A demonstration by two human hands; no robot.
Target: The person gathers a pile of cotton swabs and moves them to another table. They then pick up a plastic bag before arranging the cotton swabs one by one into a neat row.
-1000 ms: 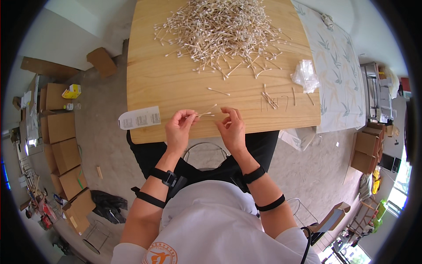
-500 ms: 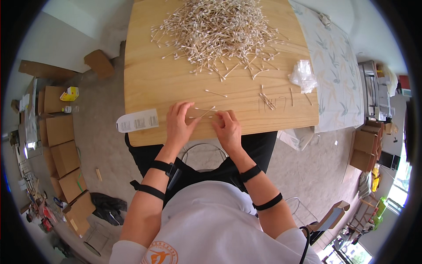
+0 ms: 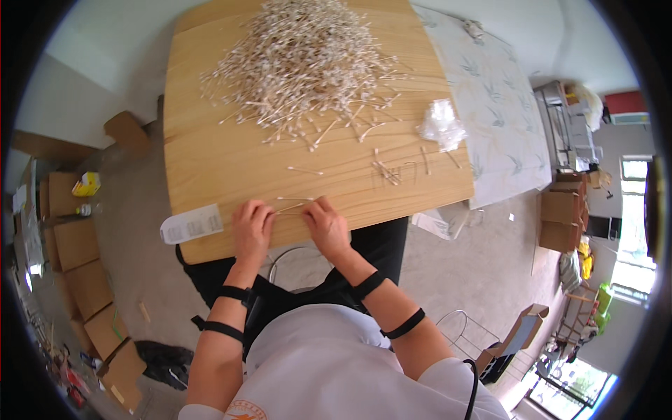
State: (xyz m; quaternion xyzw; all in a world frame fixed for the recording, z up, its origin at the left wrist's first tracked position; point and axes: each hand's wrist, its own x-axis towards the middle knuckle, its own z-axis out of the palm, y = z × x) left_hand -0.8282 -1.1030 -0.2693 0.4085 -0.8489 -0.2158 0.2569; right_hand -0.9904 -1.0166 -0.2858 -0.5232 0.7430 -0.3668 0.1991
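Observation:
Near the front edge of the wooden table (image 3: pixel 189 154), a thin cotton swab (image 3: pixel 290 208) spans the gap between my two hands. The fingers of my left hand (image 3: pixel 252 227) are pinched together at its left end. Closed at its other end are the fingertips of my right hand (image 3: pixel 327 225). Another swab (image 3: pixel 294 198) lies just beyond, its right tip by my right fingers. Farther forward rests a single swab (image 3: pixel 305 170). A big heap of cotton swabs (image 3: pixel 308 63) covers the far part of the table.
A white printed card (image 3: pixel 192 224) lies left of my left hand. To the right are a small group of swabs (image 3: pixel 385 171) and a crumpled clear plastic bag (image 3: pixel 442 126). A patterned cloth-covered table (image 3: pixel 490 105) adjoins on the right. Cardboard boxes (image 3: pixel 77 245) stand at the left.
My view has shifted, so the table appears lower and farther left. My left hand has closed from spread fingers to a pinch, and the crossed swabs between my hands now lie nearly parallel.

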